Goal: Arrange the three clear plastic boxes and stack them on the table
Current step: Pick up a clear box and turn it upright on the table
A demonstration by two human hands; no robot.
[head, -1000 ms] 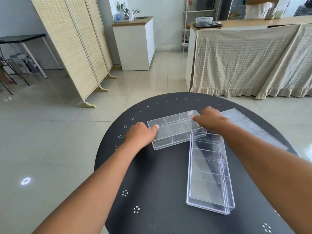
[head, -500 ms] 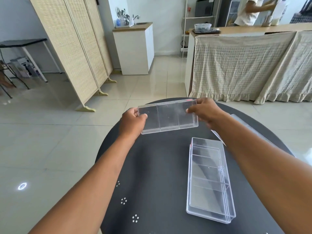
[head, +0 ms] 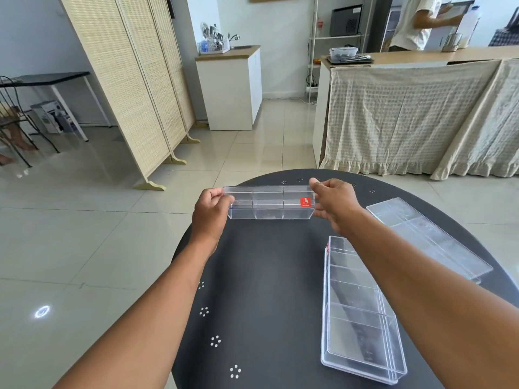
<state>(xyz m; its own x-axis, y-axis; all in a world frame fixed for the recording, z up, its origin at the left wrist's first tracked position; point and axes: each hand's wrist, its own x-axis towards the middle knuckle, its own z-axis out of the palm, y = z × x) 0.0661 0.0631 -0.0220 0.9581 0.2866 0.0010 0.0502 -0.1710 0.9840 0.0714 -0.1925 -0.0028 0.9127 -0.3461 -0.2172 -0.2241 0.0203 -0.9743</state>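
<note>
Clear plastic, three boxes in all, on or over a round black table [head: 266,276] dotted with small white flower marks. First divided box [head: 269,203] is off the surface, held level above the far part of the table, long axis running left to right, one long side wall turned toward the camera; inner partitions show through. Red sticker [head: 305,202] on its right end. Left hand [head: 210,211] closed on the left short end, thumb on top, fingers curled under and behind. Right hand [head: 334,203] closed on the right short end, thumb and forefinger pinching the upper corner, remaining fingers under the end wall. Both forearms reach in from the near edge. Second box [head: 362,313] lies flat on the table to the right of centre, long axis running near to far, cross dividers visible, its far end partly hidden under the right forearm. Third box [head: 427,237] lies flat further right and farther away, angled, near the table's right rim; apart from the second box. Nothing stacked. Background: pale tiled floor [head: 84,248], woven folding screen [head: 134,80] at left, white cabinet [head: 233,91] beyond it, cloth-draped counter [head: 415,116] at far right, with another person [head: 418,21] standing behind it.
</note>
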